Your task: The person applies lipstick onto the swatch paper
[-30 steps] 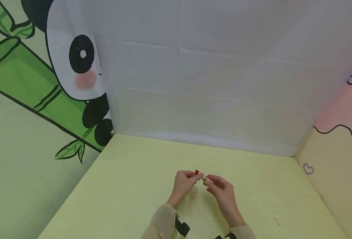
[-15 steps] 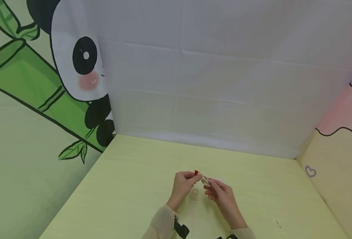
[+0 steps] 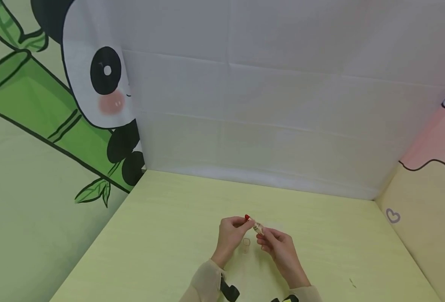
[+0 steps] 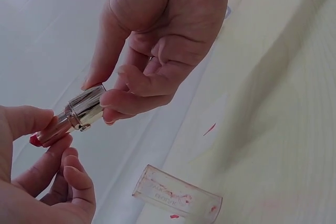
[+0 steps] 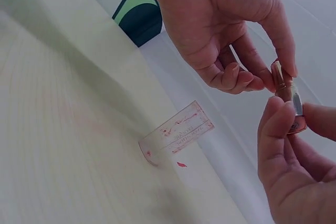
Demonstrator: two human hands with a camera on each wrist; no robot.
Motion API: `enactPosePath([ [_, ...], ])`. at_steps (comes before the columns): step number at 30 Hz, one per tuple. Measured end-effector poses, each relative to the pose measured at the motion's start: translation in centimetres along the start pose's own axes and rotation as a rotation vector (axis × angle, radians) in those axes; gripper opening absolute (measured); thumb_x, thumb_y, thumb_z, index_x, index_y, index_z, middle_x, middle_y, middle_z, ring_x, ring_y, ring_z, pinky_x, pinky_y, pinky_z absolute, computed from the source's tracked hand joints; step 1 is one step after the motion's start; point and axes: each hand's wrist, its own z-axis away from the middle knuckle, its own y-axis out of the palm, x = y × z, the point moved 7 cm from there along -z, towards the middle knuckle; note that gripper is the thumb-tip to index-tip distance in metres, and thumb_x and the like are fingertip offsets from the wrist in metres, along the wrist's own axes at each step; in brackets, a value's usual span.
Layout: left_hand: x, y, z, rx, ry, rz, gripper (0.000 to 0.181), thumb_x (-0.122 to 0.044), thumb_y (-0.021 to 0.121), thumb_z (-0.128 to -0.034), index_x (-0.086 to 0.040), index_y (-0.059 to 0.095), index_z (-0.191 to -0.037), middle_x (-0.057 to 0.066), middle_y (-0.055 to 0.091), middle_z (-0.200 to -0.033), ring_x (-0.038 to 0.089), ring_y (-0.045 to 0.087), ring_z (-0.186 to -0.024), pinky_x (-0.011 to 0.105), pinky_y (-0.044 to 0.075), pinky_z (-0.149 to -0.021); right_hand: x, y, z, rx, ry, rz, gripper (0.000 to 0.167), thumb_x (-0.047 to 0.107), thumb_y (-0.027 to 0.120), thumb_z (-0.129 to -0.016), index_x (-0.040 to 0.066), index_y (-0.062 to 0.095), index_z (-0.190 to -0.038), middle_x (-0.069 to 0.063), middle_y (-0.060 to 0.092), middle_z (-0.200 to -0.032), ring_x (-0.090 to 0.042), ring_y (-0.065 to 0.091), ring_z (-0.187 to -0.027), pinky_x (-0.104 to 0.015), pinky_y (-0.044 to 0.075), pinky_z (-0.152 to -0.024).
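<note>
A gold lipstick with a red tip is held at both ends, above the table. My left hand pinches its upper tube just below the red tip, between thumb and fingertips. My right hand grips the gold base between thumb and fingers, its other fingers curled loosely beneath. Under the hands a clear lipstick cap lies on its side on the table, smeared red inside, with faint lettering. In the right wrist view the right fingertips partly cover the base.
Small red flecks lie beside the cap on the pale yellow table. A thin dark mark shows at the table's right. A white backdrop rises behind, with a panda-and-bamboo wall at left.
My right hand's fingers have shifted on the base since a second ago, and more of the gold tube shows. The left hand keeps its pinch. The view has shifted slightly.
</note>
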Motion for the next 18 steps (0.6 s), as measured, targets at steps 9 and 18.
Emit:
enactPosePath([
  [9,0.27,-0.29,-0.01,-0.003,0.003,-0.01,0.024,-0.032,0.077,-0.0806,-0.007,0.075,-0.081,-0.001,0.068,-0.075,0.016,0.06,-0.07,0.032,0.049,-0.064,0.25,0.1,0.05,-0.007,-0.044,0.013,0.033,0.014,0.071,-0.087,-0.011,0.064,-0.107,-0.019,0.067,-0.092,-0.019,0.066,-0.078,-0.025,0.053,-0.065],
  [18,0.65,-0.4,-0.08,-0.01,-0.01,-0.005,0.025,-0.032,0.079,-0.0788,-0.008,0.075,-0.081,-0.001,0.068,-0.075,0.016,0.061,-0.07,0.034,0.049,-0.066,0.3,-0.17,-0.01,-0.045,-0.113,0.043,0.029,0.003,0.074,-0.082,-0.011,0.065,-0.106,-0.019,0.067,-0.098,-0.025,0.067,-0.083,-0.032,0.054,-0.071],
])
